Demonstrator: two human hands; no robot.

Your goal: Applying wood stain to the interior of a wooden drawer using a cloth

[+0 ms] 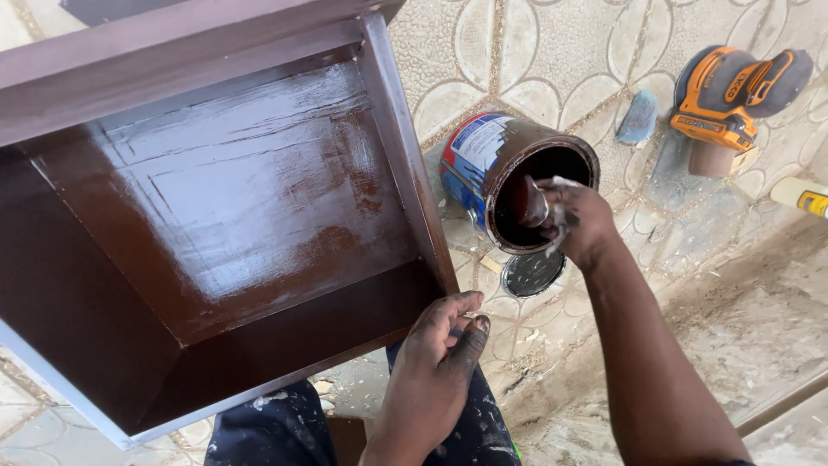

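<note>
Right hand closed around a paint-soaked rag, held at the mouth of a tilted paint can on the patterned tile floor. Left hand, fingers loosely curled, rests against the lower corner of a brown-painted wooden box. Can lid lies just below the can; orange sander well apart.

Right hand clenched, left loose
</note>
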